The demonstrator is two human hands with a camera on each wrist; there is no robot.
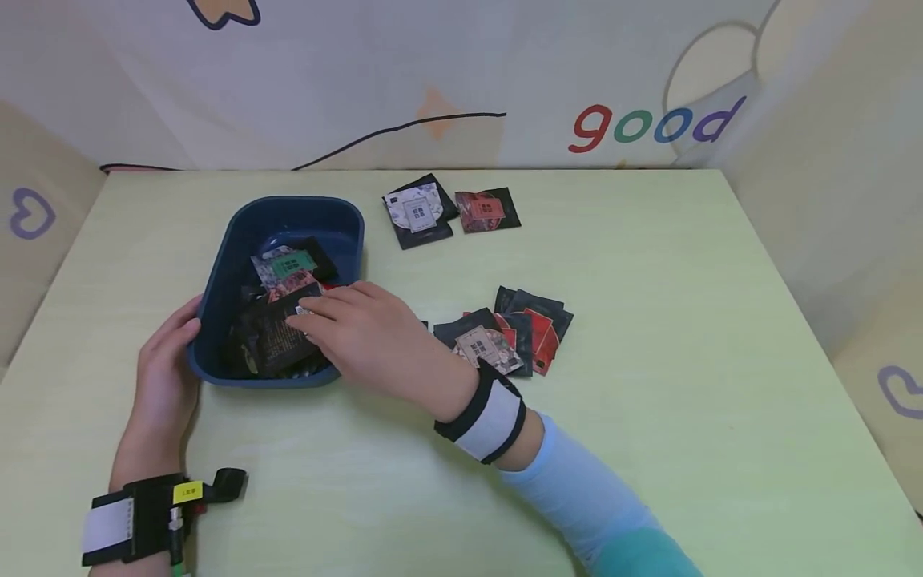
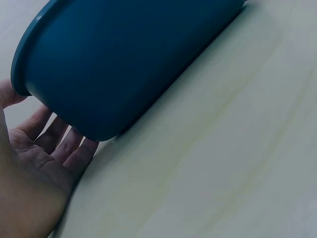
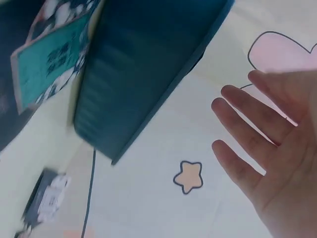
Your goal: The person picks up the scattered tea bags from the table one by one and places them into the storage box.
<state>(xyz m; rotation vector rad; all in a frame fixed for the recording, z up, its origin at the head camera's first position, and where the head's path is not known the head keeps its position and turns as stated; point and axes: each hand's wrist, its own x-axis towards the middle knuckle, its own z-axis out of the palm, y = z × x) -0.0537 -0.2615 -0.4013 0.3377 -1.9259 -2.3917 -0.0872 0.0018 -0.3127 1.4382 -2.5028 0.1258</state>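
Observation:
A dark blue plastic bin (image 1: 277,385) holds a heap of small foil packets (image 1: 292,264), mostly black with colored labels. My left hand (image 1: 167,357) rests against the bin's outer left side, its fingers touching the wall and the thumb close to the rim. Over the bin's right front part is my right hand (image 1: 371,328), fingertips beside a black packet (image 1: 281,332). Its fingers (image 3: 242,111) look loosely spread and hold nothing in the right wrist view. A packet with a teal label (image 3: 49,57) shows at that view's left.
Black packets with white and grey labels (image 1: 418,212) lie at the back, next to a red-labeled one (image 1: 488,210). An overlapping group of packets (image 1: 537,324) sits right of the bin, partly behind my right forearm. A printed curtain (image 1: 404,72) borders the pale green table (image 1: 685,361).

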